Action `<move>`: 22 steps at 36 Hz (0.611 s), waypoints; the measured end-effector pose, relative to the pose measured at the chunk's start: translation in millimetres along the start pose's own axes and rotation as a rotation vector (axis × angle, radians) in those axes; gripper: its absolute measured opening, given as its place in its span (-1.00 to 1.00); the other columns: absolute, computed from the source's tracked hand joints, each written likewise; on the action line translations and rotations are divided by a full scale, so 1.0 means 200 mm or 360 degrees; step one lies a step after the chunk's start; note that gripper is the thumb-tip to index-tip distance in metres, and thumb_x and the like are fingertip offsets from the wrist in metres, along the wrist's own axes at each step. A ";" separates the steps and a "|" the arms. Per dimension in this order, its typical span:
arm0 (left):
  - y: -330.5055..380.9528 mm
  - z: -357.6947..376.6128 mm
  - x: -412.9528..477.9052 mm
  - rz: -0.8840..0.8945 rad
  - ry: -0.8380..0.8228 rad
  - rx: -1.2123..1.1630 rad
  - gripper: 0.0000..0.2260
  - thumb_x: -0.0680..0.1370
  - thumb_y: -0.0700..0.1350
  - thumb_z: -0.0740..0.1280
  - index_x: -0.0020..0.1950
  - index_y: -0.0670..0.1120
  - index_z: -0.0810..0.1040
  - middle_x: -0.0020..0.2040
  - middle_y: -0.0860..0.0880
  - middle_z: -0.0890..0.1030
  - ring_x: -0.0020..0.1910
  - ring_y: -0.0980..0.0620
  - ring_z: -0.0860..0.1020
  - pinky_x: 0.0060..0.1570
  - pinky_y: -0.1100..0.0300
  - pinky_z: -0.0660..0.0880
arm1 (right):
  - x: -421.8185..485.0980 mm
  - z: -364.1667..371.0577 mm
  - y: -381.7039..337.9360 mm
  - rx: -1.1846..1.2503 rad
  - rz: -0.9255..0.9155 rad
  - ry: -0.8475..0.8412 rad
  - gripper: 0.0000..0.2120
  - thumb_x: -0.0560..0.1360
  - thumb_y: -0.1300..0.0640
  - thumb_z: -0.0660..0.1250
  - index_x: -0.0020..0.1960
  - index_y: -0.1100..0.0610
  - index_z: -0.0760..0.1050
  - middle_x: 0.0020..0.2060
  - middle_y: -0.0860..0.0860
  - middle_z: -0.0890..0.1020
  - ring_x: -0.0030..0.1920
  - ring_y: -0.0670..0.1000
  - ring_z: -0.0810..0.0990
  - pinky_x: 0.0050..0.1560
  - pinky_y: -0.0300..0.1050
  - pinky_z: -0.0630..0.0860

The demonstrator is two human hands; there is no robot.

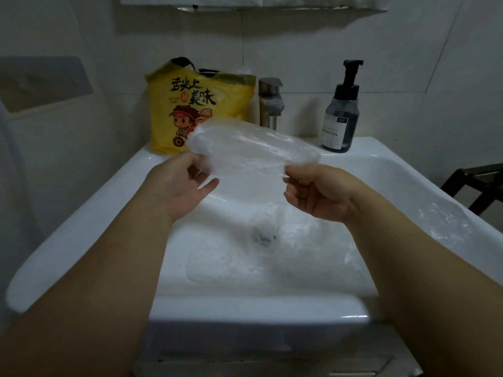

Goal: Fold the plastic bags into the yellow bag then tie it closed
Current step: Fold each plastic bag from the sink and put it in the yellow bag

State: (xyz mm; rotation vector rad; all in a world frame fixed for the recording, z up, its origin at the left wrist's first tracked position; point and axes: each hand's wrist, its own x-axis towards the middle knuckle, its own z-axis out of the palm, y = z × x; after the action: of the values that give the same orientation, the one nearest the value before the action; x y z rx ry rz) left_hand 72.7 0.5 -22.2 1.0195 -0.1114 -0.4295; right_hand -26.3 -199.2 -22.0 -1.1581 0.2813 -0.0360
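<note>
While it hangs above the basin, the clear plastic bag (253, 148) is stretched between both hands, its long axis running left to right and dipping slightly to the right; it is blurred, so its folds are not legible. Left hand (182, 186): thumb and forefinger pinch the bag's left end, the remaining fingers loosely spread. Right hand (318, 191): fingers curled, pinching the right end. Destination: yellow bag (201, 110), printed with a cartoon figure, upright on the sink's back ledge, beyond and left of the held bag, just beside the faucet (269, 104). The left hand is nearer to it, so the transfer would likely run forward and leftward. Further stock: loose clear bags (272, 254) crumpled in the white sink (81, 227) beneath the hands, and another bag (441, 219) on the right rim. Surroundings: pump soap bottle (341, 112) at back right, white tiled wall, dim light, dark frame (473, 183) at far right.
</note>
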 end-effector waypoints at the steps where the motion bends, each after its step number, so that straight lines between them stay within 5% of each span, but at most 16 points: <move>1: 0.01 0.00 0.00 -0.0008 0.0008 -0.0114 -0.84 0.57 -0.33 0.19 -0.01 -0.14 0.54 -0.05 -0.07 0.66 -0.01 -0.01 0.64 0.05 0.01 0.54 | 0.00 -0.01 0.00 -0.0031 0.0027 0.0013 -0.89 0.54 0.27 0.29 -0.17 0.21 0.49 -0.42 0.04 0.59 -0.46 -0.07 0.54 -0.36 -0.23 0.59; 5: 0.01 0.00 0.00 0.0087 0.0171 -0.0162 -0.84 0.59 -0.34 0.15 -0.07 -0.18 0.50 -0.25 -0.08 0.66 -0.31 0.01 0.67 -0.30 0.10 0.63 | 0.01 -0.01 0.01 -0.0172 -0.0008 0.0100 -0.90 0.53 0.25 0.30 0.04 0.19 0.50 -0.09 0.11 0.59 -0.14 0.04 0.58 -0.14 -0.09 0.63; 7: 0.00 -0.01 0.02 0.0097 0.0201 -0.0071 -0.83 0.59 -0.32 0.16 -0.02 -0.16 0.52 -0.07 -0.09 0.65 -0.17 0.00 0.65 -0.26 0.10 0.61 | 0.02 -0.01 0.00 -0.0131 -0.0142 0.0142 -0.56 0.50 0.21 0.31 0.36 0.16 0.36 0.23 0.15 0.46 0.21 0.18 0.48 0.12 0.06 0.54; 11: -0.01 0.00 0.01 0.0062 0.0104 0.0029 -0.82 0.59 -0.28 0.18 0.12 -0.13 0.53 0.07 -0.12 0.63 -0.05 -0.04 0.64 -0.26 0.11 0.63 | 0.01 0.00 -0.01 -0.0239 -0.0145 0.0109 -0.12 0.34 0.00 0.43 0.54 0.04 0.07 0.45 0.14 0.28 0.30 0.22 0.42 0.15 0.09 0.47; 13: -0.02 0.01 0.01 0.0080 0.0043 0.0047 -0.81 0.60 -0.29 0.18 0.12 -0.14 0.53 0.07 -0.12 0.63 -0.03 -0.04 0.64 -0.23 0.11 0.64 | -0.01 0.01 0.00 -0.0396 -0.0013 -0.0022 -0.06 0.24 -0.03 0.45 0.52 0.11 0.13 0.39 0.16 0.39 0.16 0.18 0.55 0.02 0.05 0.58; 17: -0.01 0.01 0.01 0.0119 0.0026 0.0041 -0.74 0.61 -0.28 0.21 0.28 -0.19 0.50 0.13 -0.13 0.63 -0.01 -0.03 0.66 -0.20 0.13 0.63 | -0.03 0.04 0.04 -0.0511 0.0193 -0.0246 -0.43 0.26 0.12 0.43 0.23 0.30 0.48 0.05 0.18 0.63 -0.02 0.10 0.61 0.08 -0.03 0.57; 22: -0.01 0.02 0.02 0.0239 0.0036 0.0038 -0.78 0.61 -0.30 0.21 0.23 -0.20 0.52 0.09 -0.13 0.64 -0.11 0.04 0.68 -0.24 0.21 0.60 | -0.04 0.07 0.05 -0.0468 0.0332 -0.0451 -0.60 0.28 -0.01 0.38 0.04 0.19 0.55 -0.24 0.04 0.67 -0.24 -0.03 0.64 -0.15 -0.11 0.65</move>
State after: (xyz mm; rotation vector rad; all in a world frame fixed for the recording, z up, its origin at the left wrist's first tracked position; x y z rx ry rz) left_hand 74.6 -5.4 -23.2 1.0319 -0.1718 -0.2805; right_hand -31.2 -181.4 -23.8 -1.4010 0.1565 0.3611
